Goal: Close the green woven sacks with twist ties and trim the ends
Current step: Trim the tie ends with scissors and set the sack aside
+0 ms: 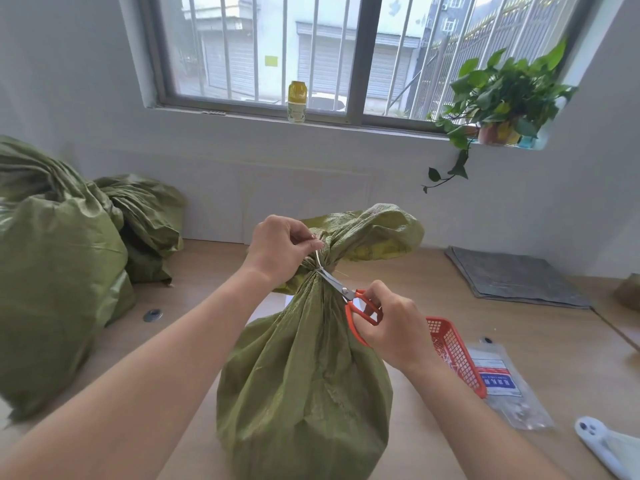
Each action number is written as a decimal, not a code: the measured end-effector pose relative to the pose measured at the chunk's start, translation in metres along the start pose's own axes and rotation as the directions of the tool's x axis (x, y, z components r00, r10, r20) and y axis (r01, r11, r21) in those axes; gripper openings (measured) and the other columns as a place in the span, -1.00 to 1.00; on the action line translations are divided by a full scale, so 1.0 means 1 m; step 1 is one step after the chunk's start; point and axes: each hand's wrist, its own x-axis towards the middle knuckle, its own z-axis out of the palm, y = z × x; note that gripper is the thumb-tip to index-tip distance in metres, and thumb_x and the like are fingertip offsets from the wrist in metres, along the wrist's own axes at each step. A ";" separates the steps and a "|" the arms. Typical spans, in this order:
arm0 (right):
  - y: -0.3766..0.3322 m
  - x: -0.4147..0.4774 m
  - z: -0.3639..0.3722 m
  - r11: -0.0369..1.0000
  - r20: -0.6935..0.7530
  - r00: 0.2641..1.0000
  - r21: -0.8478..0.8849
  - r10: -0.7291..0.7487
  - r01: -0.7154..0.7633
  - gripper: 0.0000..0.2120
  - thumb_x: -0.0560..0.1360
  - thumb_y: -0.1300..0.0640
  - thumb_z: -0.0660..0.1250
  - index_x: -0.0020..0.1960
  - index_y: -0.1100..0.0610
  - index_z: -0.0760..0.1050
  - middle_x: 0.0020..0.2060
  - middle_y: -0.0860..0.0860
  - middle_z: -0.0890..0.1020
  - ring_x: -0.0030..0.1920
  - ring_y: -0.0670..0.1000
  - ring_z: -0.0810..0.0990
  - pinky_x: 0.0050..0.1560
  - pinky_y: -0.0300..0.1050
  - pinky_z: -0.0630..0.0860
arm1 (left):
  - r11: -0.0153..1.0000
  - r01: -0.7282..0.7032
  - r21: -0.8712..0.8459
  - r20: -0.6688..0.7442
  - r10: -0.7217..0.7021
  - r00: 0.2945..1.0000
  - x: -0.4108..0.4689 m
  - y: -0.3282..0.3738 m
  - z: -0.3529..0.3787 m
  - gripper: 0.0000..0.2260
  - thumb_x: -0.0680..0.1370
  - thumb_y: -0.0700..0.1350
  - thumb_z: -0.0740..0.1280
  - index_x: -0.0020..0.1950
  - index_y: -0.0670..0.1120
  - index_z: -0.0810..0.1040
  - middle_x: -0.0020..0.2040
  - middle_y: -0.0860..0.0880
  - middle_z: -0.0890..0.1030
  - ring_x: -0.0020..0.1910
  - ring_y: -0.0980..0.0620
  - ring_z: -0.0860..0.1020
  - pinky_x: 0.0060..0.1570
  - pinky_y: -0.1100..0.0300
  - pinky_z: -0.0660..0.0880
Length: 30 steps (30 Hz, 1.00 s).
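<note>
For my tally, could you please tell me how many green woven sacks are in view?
3: one green woven sack stands centre under the hands, a large one at left, another behind it. More may be hidden.

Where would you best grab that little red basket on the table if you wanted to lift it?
Probably by the long rim of the red basket, coming down from above on its right side. The top is open and the mesh walls stand upright, so fingers can hook over the edge. Its left end is hidden behind the right hand working the scissors, so reach in from the clear-packet side.
</note>
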 end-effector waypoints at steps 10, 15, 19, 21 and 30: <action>-0.010 -0.003 -0.003 1.000 -0.022 1.000 -0.007 -0.007 0.007 -0.74 0.49 -0.09 0.44 -0.11 -0.12 0.34 -0.34 -0.17 0.56 -0.35 -0.12 0.54 -0.36 -0.11 0.53 | 0.999 -0.006 -0.042 0.006 0.006 1.000 -0.003 -0.004 -0.004 -0.87 0.46 -0.09 0.60 -0.08 -0.12 0.77 -0.20 0.03 0.73 -0.23 0.13 0.65 -0.08 0.25 0.59; -0.019 0.000 -0.003 1.000 -0.014 1.000 -0.024 -0.001 0.001 -0.75 0.50 -0.10 0.43 -0.10 -0.12 0.34 -0.34 -0.19 0.54 -0.33 -0.13 0.54 -0.35 -0.16 0.48 | 0.999 -0.016 -0.047 0.032 0.017 0.999 -0.006 -0.002 -0.009 -0.89 0.46 -0.08 0.60 -0.09 -0.10 0.78 -0.21 0.03 0.73 -0.24 0.11 0.64 -0.11 0.27 0.58; -0.022 0.001 -0.004 1.000 -0.004 1.000 -0.014 0.011 -0.011 -0.78 0.51 -0.13 0.43 -0.07 -0.11 0.39 -0.31 -0.20 0.57 -0.30 -0.12 0.56 -0.30 -0.04 0.58 | 0.999 -0.022 -0.048 0.041 0.024 0.999 -0.008 -0.002 -0.013 -0.89 0.46 -0.07 0.59 -0.09 -0.09 0.78 -0.20 0.03 0.73 -0.21 0.10 0.66 -0.08 0.24 0.59; -0.023 0.001 -0.005 1.000 -0.002 1.000 -0.025 0.015 -0.015 -0.78 0.51 -0.13 0.43 -0.06 -0.11 0.40 -0.30 -0.20 0.58 -0.29 -0.12 0.57 -0.29 -0.03 0.59 | 0.998 -0.028 -0.048 0.045 0.030 0.999 -0.009 -0.002 -0.014 -0.88 0.46 -0.06 0.60 -0.09 -0.08 0.78 -0.19 0.04 0.73 -0.18 0.10 0.67 -0.03 0.19 0.63; -0.029 0.001 -0.009 0.999 -0.009 1.000 -0.052 0.001 -0.001 -0.78 0.51 -0.10 0.44 -0.09 -0.08 0.41 -0.32 -0.18 0.57 -0.30 -0.09 0.56 -0.30 -0.04 0.56 | 0.998 -0.037 -0.055 0.055 0.040 0.998 -0.012 -0.002 -0.013 -0.91 0.46 -0.08 0.60 -0.11 -0.07 0.78 -0.20 0.07 0.73 -0.18 0.12 0.67 -0.01 0.15 0.65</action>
